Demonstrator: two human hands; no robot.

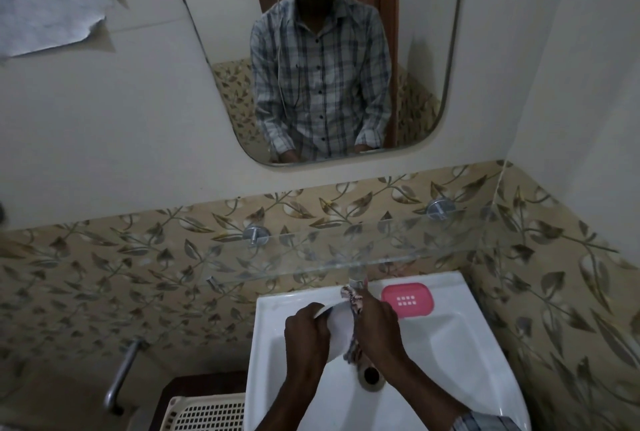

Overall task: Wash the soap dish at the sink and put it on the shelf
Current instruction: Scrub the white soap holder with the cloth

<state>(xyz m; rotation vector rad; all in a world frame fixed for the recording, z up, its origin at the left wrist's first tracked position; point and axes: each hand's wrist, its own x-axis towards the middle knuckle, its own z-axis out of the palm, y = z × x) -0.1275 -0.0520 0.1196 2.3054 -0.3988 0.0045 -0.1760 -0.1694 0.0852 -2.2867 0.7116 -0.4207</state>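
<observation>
White item: a white soap dish is held over the basin of the sink, between both hands, just near of the tap.
Left hand: left hand grips the left edge of the white dish, fingers curled and clamped on it.
Right hand: right hand presses a patterned cloth against the right side of the dish; fingers closed around the cloth.
Cloth: bunched, its ends stick out far and near of the right hand, low end hangs just above the drain.
Pink part: a pink soap dish tray with a grid of small slots lies flat on the sink rim, far right, just right of the tap, apart from both hands.
Shelf: glass shelf on two round metal mounts, above the far edge of the sink, nothing seen on it.
Wall: leaf-pattern tiles low, plain wall above.
Mirror: mirror shows a person in a checked shirt wearing a white headset; marking on the headset too small to read.
Left side: metal handle on the wall, perforated cream basket near left of the sink, crumpled paper sheet far left.
Text: no readable brand or label anywhere.
Water: flow from the tap can't be told.
</observation>
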